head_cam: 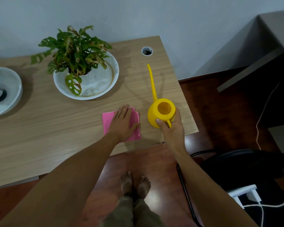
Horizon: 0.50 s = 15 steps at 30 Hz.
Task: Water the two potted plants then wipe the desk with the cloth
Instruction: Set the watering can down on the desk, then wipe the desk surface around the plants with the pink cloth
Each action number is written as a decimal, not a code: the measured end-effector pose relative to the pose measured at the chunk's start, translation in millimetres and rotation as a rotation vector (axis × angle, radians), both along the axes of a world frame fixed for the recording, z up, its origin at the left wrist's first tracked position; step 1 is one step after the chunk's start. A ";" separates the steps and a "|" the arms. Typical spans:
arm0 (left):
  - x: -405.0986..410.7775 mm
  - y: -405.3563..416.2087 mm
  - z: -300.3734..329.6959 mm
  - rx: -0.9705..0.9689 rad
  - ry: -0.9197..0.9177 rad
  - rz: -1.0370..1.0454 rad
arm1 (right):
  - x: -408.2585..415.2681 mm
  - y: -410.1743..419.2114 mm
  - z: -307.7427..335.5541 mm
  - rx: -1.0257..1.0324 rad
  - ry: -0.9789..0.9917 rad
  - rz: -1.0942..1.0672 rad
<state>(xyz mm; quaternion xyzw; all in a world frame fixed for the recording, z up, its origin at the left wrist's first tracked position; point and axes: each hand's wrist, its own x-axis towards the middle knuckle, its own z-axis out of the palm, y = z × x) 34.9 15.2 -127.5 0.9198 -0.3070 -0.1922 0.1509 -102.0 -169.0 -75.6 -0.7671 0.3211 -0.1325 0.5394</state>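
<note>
A leafy green plant (75, 49) stands in a white pot inside a wide white dish (103, 89) at the back middle of the wooden desk (47, 128). A second white dish (10, 84) at the left edge holds a dark pot, its plant mostly cut off. A folded pink cloth (107, 119) lies near the desk's front edge, and my left hand (124, 122) rests flat on it. My right hand (172, 126) grips the handle of the yellow long-spouted watering can (161, 112), which stands on the desk at the front right.
A round cable hole (147, 51) sits at the desk's back right. A dark chair (236, 169) stands on the red-brown floor to the right, with white cables (261, 115) and a grey cabinet (252, 51) beyond. My bare feet (135, 182) are below the desk edge.
</note>
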 end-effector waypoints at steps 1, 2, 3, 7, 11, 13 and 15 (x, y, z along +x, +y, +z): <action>0.0 1.2 0.4 -0.008 0.007 0.006 | -0.7 1.1 1.4 -0.002 0.019 -0.010; 0.2 2.6 1.2 -0.012 0.012 0.012 | -1.2 2.7 3.4 -0.014 0.041 -0.024; 0.7 4.0 2.1 -0.009 0.016 0.018 | -1.7 4.1 5.6 -0.039 0.066 -0.041; 3.6 10.4 11.4 -0.004 0.031 0.048 | -2.4 10.3 23.1 -0.226 0.208 -0.135; 9.8 20.2 27.9 0.010 0.049 0.096 | 3.9 18.3 47.7 -0.572 0.125 -0.206; 13.7 27.0 35.6 0.027 0.058 0.120 | 14.9 23.8 57.6 -0.614 -0.066 -0.096; 15.8 34.0 42.0 0.035 0.050 0.144 | 31.6 32.1 65.5 -0.573 -0.187 0.095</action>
